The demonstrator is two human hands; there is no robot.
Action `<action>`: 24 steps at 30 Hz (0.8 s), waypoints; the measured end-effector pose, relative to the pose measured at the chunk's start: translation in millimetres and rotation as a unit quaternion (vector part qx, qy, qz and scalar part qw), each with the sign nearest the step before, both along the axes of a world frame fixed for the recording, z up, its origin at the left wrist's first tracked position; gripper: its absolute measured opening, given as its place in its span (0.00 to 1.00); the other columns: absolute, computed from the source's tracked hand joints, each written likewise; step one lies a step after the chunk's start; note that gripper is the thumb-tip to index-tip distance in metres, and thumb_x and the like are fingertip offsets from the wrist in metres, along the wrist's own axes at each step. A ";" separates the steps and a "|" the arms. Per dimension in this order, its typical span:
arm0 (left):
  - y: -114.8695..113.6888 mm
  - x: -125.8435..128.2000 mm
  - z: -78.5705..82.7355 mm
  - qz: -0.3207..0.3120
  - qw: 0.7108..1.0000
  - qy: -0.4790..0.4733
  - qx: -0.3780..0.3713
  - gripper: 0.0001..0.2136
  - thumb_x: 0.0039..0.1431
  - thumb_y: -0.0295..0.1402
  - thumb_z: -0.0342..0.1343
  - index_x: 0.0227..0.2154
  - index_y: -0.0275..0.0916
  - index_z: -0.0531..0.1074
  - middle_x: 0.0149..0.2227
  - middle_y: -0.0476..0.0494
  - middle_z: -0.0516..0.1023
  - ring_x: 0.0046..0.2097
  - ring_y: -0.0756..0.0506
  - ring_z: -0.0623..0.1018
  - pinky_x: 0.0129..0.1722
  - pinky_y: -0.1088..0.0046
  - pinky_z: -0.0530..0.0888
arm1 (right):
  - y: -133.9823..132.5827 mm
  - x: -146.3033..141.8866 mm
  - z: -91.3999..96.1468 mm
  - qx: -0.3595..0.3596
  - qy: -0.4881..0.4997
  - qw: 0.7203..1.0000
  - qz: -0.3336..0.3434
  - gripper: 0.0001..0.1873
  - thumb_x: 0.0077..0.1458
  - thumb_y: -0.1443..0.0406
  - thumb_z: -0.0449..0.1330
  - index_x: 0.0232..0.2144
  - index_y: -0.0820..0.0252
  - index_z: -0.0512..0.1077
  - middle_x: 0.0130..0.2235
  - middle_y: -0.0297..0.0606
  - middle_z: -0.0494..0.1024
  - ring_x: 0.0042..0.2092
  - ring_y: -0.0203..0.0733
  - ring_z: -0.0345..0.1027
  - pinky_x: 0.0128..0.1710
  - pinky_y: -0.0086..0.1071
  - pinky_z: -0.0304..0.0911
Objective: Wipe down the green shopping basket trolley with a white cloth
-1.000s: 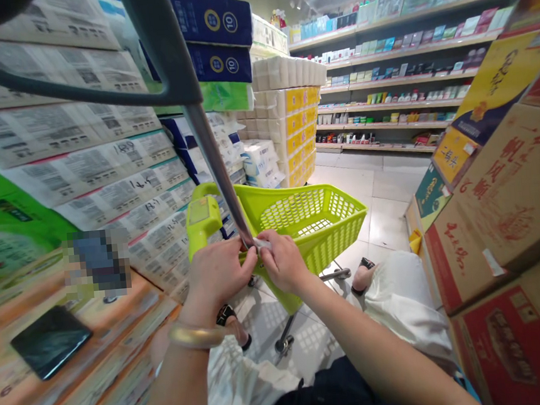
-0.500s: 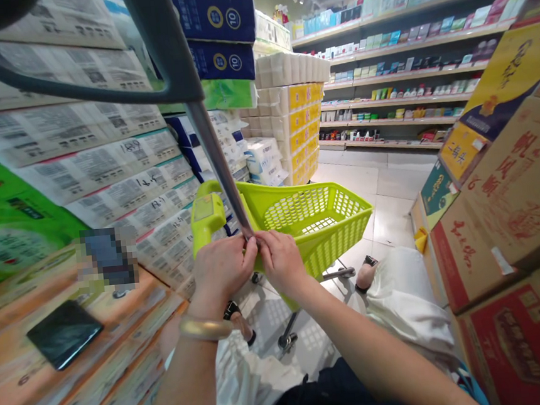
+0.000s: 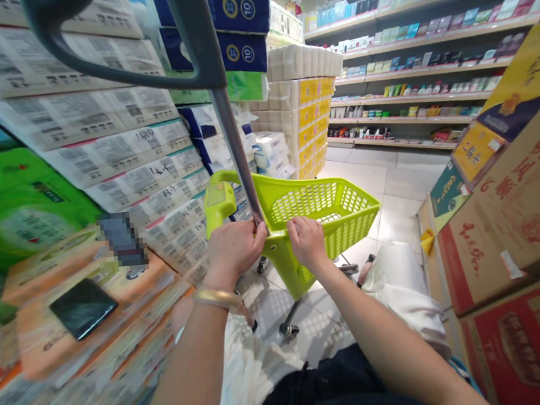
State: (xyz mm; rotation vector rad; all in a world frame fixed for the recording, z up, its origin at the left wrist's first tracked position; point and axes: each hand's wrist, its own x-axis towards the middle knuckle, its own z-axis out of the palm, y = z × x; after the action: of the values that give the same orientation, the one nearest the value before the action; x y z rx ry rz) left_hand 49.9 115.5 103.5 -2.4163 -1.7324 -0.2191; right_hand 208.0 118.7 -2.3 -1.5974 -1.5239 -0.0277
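A lime-green wheeled shopping basket [image 3: 288, 273] stands in front of me, tilted slightly to the right. From its near left corner rises a grey metal pole [image 3: 237, 148], topped by a dark looped handle [image 3: 145, 78]. My left hand [image 3: 235, 248], a gold bangle on its wrist, is closed around the foot of the pole. Curled over the basket's near rim, my right hand [image 3: 308, 242] is closed too. Beside the pole sits the basket's folded green carry handle [image 3: 219, 204]. Nothing lies in the visible part of the basket.
At left, tissue packs [image 3: 115, 109] are stacked high. A black phone [image 3: 84, 308] and a blurred-out device [image 3: 122, 239] lie on orange packs. Cardboard cartons [image 3: 509, 339] line the right side. Stocked shelves [image 3: 411, 83] stand at the back.
My right hand has left the pole and moved right onto the basket's rim. My left hand stays at the pole. The whole view has shifted slightly.
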 end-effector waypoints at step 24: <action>15.3 9.6 -0.2 -0.027 1.000 -0.006 0.006 0.29 0.66 0.47 0.33 0.37 0.39 0.80 0.39 0.36 0.84 0.43 0.38 0.81 0.38 0.65 0.71 | 4.6 -17.3 16.6 -0.014 0.016 0.999 0.031 0.15 0.67 0.65 0.47 0.37 0.57 0.74 0.39 0.37 0.80 0.44 0.42 0.70 0.51 0.37 0.47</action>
State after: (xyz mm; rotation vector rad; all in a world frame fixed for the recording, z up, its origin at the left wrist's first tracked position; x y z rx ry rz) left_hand 59.5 130.8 103.3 -2.4604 -1.6679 -0.2502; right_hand 190.7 123.3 14.3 -1.5636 -1.5550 0.0529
